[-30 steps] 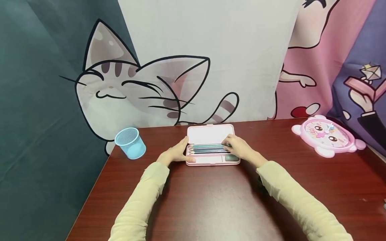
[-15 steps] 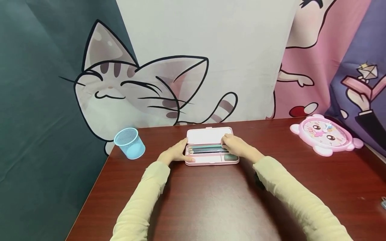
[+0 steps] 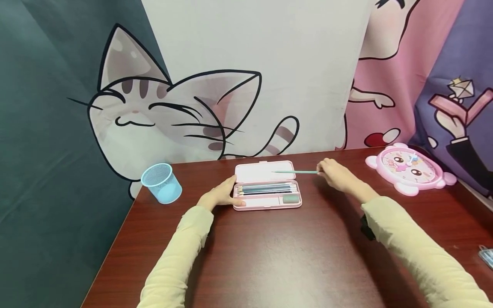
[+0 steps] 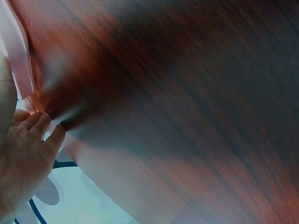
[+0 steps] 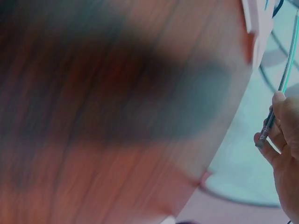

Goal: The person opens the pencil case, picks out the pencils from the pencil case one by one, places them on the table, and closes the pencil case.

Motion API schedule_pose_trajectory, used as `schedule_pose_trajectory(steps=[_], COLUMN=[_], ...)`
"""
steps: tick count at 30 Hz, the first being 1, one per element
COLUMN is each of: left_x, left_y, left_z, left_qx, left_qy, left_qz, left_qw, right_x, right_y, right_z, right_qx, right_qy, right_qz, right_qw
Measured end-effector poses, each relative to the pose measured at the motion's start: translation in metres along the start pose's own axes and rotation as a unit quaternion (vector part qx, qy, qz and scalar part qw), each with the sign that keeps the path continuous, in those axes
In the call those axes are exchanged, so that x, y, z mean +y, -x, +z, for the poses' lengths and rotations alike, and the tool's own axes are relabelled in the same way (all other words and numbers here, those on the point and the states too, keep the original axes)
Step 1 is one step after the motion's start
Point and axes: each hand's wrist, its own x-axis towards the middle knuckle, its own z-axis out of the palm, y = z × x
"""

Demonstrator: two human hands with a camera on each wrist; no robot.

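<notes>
A pink pencil case [image 3: 262,203] lies on the table with its lid [image 3: 250,174] folded back. My left hand [image 3: 219,194] holds its left end, thumb at the front corner and fingers toward the back. Several pencils [image 3: 265,188] lie side by side inside, and a grey-green block [image 3: 290,199] fills the small front-right compartment. To the right of the case, my right hand [image 3: 336,176] pinches a green pencil [image 3: 298,172] by one end. That pencil points left, overlapping the lid in the head view. The right wrist view shows the pencil's dark end between thumb and fingers.
On the brown table [image 3: 281,252], a light-blue mesh bin [image 3: 167,188] stands at the back left. A pink animal-shaped clock [image 3: 410,169] lies at the back right, and a small bluish item [image 3: 487,256] shows at the right edge. A printed cloth [image 3: 300,64] hangs behind.
My right hand has drawn the green pencil out of the case and carried it up and to the right. My left hand stays on the case's left end.
</notes>
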Motion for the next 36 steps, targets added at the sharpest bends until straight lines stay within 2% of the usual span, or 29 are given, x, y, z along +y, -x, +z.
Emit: schedule_pose_trajectory(steps=[4, 9, 16, 23, 26, 29, 33, 36], left_x=[0.001, 0.001, 0.003, 0.004, 0.003, 0.002, 0.002, 0.004], left_y=[0.0, 0.0, 0.002, 0.001, 0.001, 0.001, 0.003, 0.003], left_z=[0.0, 0.0, 0.0, 0.0, 0.0, 0.0, -0.001, 0.0], left_qx=[-0.001, -0.003, -0.003, 0.002, 0.002, 0.004, 0.008, 0.004], left_qy=[0.003, 0.009, 0.011, 0.004, 0.006, 0.003, -0.002, 0.001], left_qz=[-0.001, -0.005, -0.008, -0.006, -0.006, -0.009, -0.011, -0.007], left_qw=[1.0, 0.9999, 0.9999, 1.0, 1.0, 0.9999, 0.9999, 1.0], right_x=[0.024, 0.049, 0.064, 0.066, 0.056, 0.035, -0.007, -0.036], right_y=[0.018, 0.037, 0.052, 0.055, 0.048, 0.029, -0.004, -0.021], right_z=[-0.001, 0.001, 0.005, 0.009, 0.007, 0.008, 0.019, 0.029], right_qx=[0.036, 0.054, 0.024, -0.013, -0.015, 0.001, 0.0, -0.031], right_qy=[0.022, 0.033, 0.036, 0.024, 0.008, -0.019, -0.07, -0.091], right_qz=[-0.027, -0.021, 0.021, 0.058, 0.093, 0.099, 0.047, 0.01], right_qw=[0.9987, 0.9978, 0.9988, 0.998, 0.9955, 0.9949, 0.9965, 0.9953])
